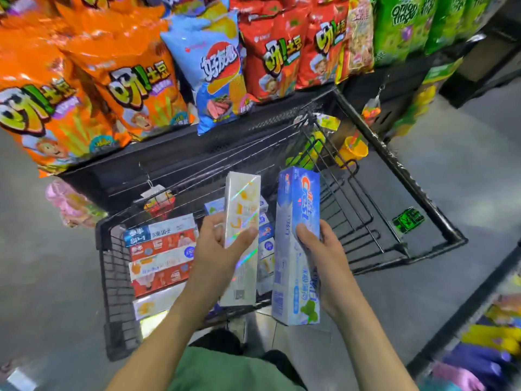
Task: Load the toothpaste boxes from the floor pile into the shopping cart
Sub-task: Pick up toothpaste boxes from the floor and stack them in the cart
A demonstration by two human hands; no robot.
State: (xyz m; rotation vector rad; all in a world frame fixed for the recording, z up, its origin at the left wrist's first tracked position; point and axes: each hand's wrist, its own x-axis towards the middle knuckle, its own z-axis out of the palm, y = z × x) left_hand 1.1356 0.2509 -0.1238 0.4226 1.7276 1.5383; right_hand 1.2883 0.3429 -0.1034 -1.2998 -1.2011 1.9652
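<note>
Left hand (222, 246) gripping white box (242, 238), right hand (318, 249) gripping blue box (298, 244), poised lengthwise over cart (118, 277) for stacking

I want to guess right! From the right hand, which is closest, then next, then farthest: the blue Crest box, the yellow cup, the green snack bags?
1. Blue Crest box: held in the right hand.
2. Yellow cup: beyond the cart's far end.
3. Green snack bags: top right shelf.

Head-worn view — steeply downward, seemingly close
</note>
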